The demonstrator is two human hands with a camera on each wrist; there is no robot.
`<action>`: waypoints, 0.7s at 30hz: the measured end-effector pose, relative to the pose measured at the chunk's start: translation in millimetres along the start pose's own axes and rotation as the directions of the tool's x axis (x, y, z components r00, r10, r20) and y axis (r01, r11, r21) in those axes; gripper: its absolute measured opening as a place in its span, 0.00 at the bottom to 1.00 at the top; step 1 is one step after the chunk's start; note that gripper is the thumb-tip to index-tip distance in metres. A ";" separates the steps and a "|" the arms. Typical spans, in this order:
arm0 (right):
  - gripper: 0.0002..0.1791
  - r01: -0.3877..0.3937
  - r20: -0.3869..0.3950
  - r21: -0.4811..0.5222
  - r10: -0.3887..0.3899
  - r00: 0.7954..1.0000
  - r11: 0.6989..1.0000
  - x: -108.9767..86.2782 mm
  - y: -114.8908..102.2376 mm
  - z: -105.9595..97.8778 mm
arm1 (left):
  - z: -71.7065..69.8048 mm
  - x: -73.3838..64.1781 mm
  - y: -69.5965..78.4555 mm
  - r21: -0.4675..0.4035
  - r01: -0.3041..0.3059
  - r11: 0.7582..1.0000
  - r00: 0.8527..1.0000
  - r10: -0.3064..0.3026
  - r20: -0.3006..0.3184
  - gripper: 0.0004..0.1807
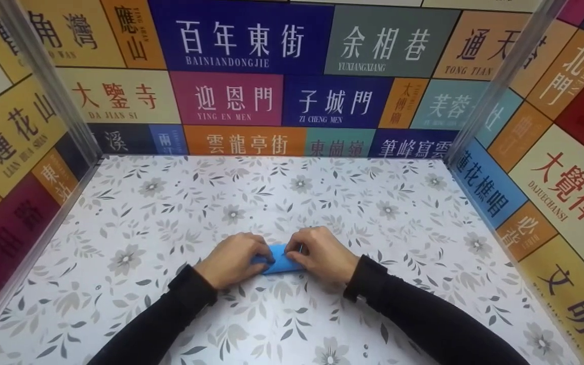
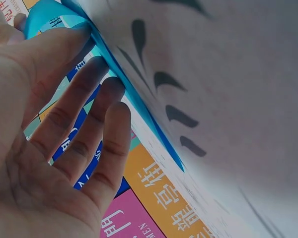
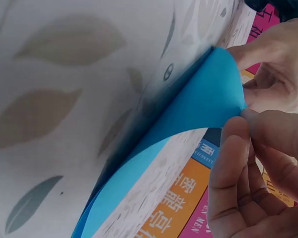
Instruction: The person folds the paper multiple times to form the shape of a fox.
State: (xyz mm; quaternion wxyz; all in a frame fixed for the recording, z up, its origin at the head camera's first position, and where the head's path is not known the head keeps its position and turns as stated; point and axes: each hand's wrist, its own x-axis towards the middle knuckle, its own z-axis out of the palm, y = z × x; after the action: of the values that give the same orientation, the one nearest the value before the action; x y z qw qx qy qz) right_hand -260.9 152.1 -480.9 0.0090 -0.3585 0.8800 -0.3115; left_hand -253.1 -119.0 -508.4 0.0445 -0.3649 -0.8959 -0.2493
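A blue sheet of paper (image 1: 284, 259) lies on the patterned table surface in front of the person. One side of it is bent up and over in a loose curve, as the right wrist view shows on the raised blue paper (image 3: 198, 94). The left hand (image 1: 236, 258) holds the left end of the sheet, thumb and fingertips at its edge. At the other end, the right hand (image 1: 322, 253) pinches the lifted edge between thumb and index finger, its other fingers curled below. Part of the paper is hidden behind both hands in the head view.
The table (image 1: 180, 203) has a white covering with grey leaves and flowers. Upright panels with coloured Chinese place-name signs (image 1: 241, 40) stand at the back and both sides. Clear-looking corner strips (image 1: 505, 76) join the panels.
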 end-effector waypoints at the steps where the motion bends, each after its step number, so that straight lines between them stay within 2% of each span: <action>1: 0.01 -0.015 0.002 0.004 0.015 1.000 1.000 1.4 1.2 0.1 | -0.2 0.0 -0.1 -0.002 0.001 1.000 1.000 -0.001 0.001 0.08; 5: 0.02 -0.053 0.005 0.001 0.053 0.999 0.999 6.8 6.4 1.4 | -0.4 0.2 -1.5 -0.008 0.004 1.000 1.000 -0.004 0.005 0.10; 15: 0.02 -0.039 0.007 -0.063 0.040 0.999 0.997 17.6 15.6 5.0 | 1.6 1.6 -6.0 -0.022 -0.026 0.999 0.999 0.025 -0.026 0.10; 21: 0.02 -0.032 -0.011 -0.079 0.031 0.999 0.996 22.6 23.1 10.3 | -0.4 2.8 -4.9 -0.027 -0.005 1.000 1.000 0.004 -0.029 0.12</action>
State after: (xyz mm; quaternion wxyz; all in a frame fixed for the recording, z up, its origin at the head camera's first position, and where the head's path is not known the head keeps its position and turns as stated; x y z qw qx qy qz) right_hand -289.7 144.9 -497.3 -0.0048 -0.3432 0.8971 -0.2781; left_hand -258.5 -120.4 -509.4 0.0528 -0.3638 -0.8910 -0.2666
